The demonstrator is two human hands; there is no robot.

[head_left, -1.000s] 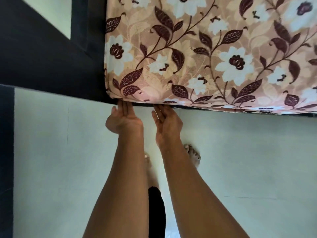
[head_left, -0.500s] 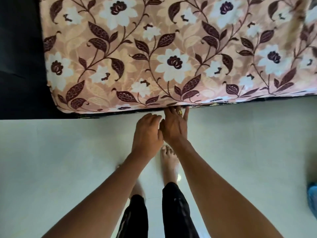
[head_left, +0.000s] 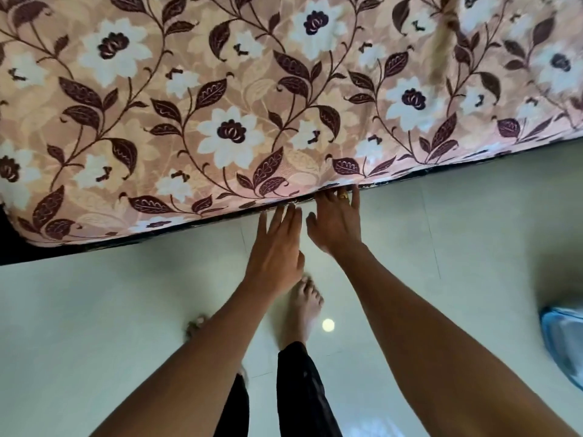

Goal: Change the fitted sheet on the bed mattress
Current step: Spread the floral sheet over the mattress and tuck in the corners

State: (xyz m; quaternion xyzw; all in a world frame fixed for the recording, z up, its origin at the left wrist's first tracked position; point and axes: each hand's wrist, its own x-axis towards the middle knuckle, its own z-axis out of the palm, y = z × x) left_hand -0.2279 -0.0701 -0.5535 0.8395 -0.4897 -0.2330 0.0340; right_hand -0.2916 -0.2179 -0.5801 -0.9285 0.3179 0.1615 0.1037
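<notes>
Both hands sit at the mattress's near edge, where the pink floral-print fitted sheet ends. Its hem runs left to right, directly ahead. The right hand, fingers extended, touches the hem and is nearer. The left hand, fingers straight and holding nothing, is just beside it.

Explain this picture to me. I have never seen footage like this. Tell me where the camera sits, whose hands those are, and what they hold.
There is no machine here. A person wears one wide-angle camera on the head, looking down, so you see their own arms. The left hand and right hand reach with straight fingers toward the lower edge of the floral fitted sheet, which fills the top of the picture. The right one touches that edge, and neither grips anything. Below is a pale tiled floor with the person's bare feet. Something blue and blurred lies at the right border.
</notes>
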